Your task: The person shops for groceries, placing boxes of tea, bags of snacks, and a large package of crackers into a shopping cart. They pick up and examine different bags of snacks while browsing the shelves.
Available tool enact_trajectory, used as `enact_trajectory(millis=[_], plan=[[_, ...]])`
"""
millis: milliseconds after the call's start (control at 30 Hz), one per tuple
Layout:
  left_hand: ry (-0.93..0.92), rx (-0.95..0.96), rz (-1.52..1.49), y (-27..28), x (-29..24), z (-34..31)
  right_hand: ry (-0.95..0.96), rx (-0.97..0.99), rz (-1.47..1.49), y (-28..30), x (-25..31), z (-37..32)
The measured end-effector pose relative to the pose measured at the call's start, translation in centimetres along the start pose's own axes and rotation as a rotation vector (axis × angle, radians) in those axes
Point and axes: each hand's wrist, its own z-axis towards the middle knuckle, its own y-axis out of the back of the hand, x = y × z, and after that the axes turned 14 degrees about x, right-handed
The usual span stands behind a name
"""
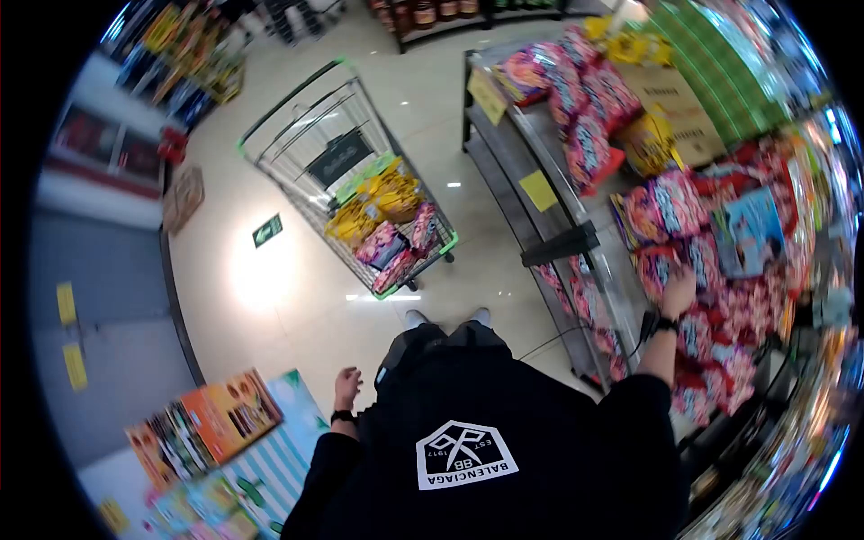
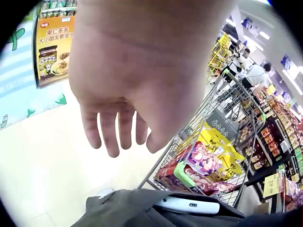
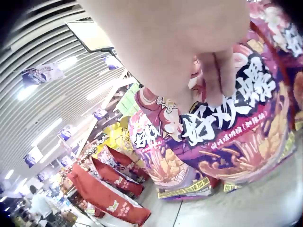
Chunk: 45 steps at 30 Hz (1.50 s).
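Note:
In the right wrist view, my right hand point(image 3: 189, 52) reaches down over a pink and purple bag of instant noodles point(image 3: 236, 127) with large white characters. Its fingers bend over the bag's front, with red packaging between thumb and fingers. From the head view, the right hand point(image 1: 677, 292) is among the bags heaped on the display shelf at right. My left hand point(image 1: 347, 387) hangs by my side, loosely bent and holding nothing. Its fingers point down in the left wrist view, where the hand point(image 2: 132, 94) fills the upper middle.
A shopping cart point(image 1: 310, 166) stands ahead, holding yellow bags point(image 1: 387, 198) and pink bags point(image 1: 382, 243). The metal shelf point(image 1: 540, 148) runs along the right, with a cardboard box point(image 1: 670, 99) on it. At lower left is a printed display point(image 1: 229, 418). People stand far off.

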Motion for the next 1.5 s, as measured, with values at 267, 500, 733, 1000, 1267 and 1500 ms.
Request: enact_trajectory(millis=[267,500,733,1000,1267,1500], plan=[[-0.108,-0.053,0.036,-2.9,-3.3,-0.3,0.266,-0.08,-0.171,7.4,16.9,-7.8],[-0.251,0.022,0.28,-4.3,-8.9,3.6,0.439,0.113,0.333,6.7,31.2,-11.9],[-0.336,0.14,0.269,-4.5,-14.0,7.4,0.759,0.563,0.49,-7.2,42.2,-16.1],[-0.282,-0.001,0.341,0.8,-9.1,8.9,0.93,1.274,0.018,-23.7,49.3,-21.3],[0.005,-0.124,-0.346,4.5,-0.8,7.3,1.159,1.027,-0.071,-29.3,55.0,-24.8],[0.025,-0.179,-0.375,3.1,-2.3,8.7,1.243,1.104,-0.021,-29.3,56.0,-23.4]])
